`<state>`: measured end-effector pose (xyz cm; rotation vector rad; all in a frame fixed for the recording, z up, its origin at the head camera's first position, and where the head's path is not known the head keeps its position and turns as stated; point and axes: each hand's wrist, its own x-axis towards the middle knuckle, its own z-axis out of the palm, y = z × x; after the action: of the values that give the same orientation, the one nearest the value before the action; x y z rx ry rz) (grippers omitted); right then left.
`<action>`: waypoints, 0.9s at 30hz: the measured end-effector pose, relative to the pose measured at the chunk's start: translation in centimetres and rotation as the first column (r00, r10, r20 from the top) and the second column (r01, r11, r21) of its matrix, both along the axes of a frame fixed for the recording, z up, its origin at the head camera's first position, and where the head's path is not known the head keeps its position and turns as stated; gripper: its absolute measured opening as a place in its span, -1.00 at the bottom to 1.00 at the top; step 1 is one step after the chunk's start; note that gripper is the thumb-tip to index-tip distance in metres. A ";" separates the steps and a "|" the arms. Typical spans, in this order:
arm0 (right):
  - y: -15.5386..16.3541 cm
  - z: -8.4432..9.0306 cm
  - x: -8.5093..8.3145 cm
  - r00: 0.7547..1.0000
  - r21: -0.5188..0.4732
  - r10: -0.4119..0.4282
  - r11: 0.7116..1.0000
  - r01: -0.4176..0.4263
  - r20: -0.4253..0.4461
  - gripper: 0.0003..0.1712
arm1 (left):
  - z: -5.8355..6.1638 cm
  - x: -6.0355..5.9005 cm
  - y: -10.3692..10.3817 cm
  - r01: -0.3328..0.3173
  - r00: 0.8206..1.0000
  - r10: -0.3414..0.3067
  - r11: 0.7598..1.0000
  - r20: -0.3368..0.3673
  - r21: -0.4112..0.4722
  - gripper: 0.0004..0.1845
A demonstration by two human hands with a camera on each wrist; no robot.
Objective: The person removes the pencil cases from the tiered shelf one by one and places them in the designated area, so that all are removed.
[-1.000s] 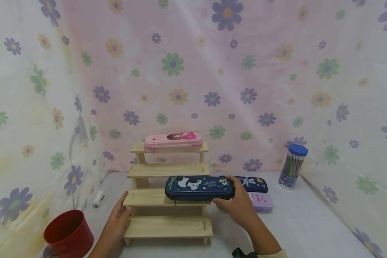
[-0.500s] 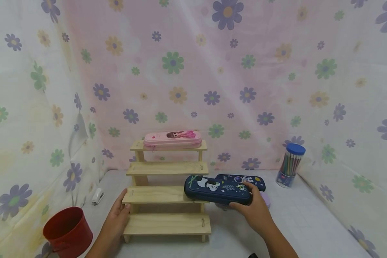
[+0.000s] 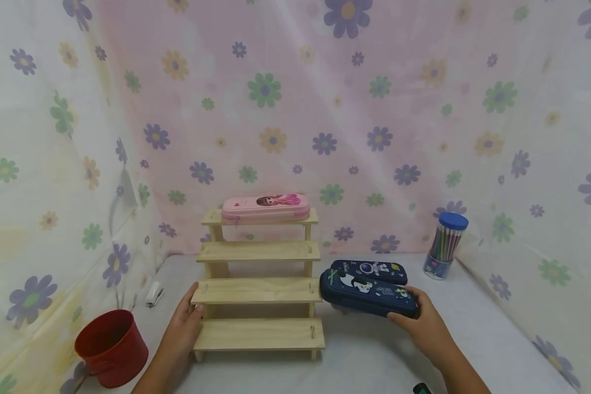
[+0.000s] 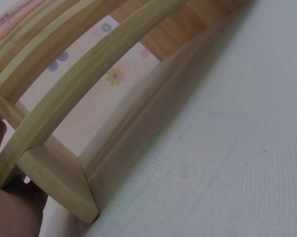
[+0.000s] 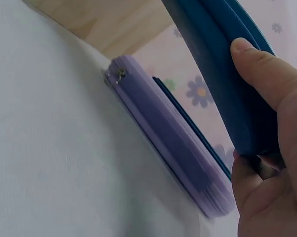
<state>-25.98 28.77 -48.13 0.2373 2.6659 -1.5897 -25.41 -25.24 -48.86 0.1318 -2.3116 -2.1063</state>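
My right hand [image 3: 426, 323] grips the right end of a dark blue pencil case [image 3: 369, 293] with a panda on its lid, thumb in front and fingers behind. It is held tilted above the table, right of a wooden stepped shelf [image 3: 258, 290]. My left hand [image 3: 182, 328] holds the left side of this shelf, its thumb near the lower steps. On the top step lies a pink pencil case [image 3: 266, 209] with a doll picture. Beneath the held case, a purple pencil case [image 5: 163, 133] shows in the right wrist view; the head view mostly hides it.
Another dark blue case [image 3: 374, 271], with an astronaut, lies behind the panda case. A blue-lidded tub of pencils [image 3: 444, 246] stands at the back right. At left are a red pot [image 3: 110, 350] and a small white object [image 3: 155, 294]. Flowered cloth surrounds the table.
My right hand has carried the panda pencil case rightward from in front of the shelf to beside it, and its right end now dips. The left hand stays at the shelf's side.
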 end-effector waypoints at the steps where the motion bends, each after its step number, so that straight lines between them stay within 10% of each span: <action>1: 0.4 -0.1 0.0 1.000 0.013 -0.002 1.000 0.002 0.012 0.48 | 0.0 -0.1 0.0 -0.002 1.000 0.002 1.000 0.004 -0.003 -0.29; 27: 3.9 -1.5 0.2 0.990 0.268 0.002 0.963 -0.039 0.138 0.56 | 0.0 -0.2 0.1 -0.024 1.000 0.024 1.000 0.005 -0.009 -0.27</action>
<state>-25.79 32.63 -49.63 0.3105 2.7592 -1.1530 -25.59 -25.10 -48.87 0.1640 -2.3097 -2.0866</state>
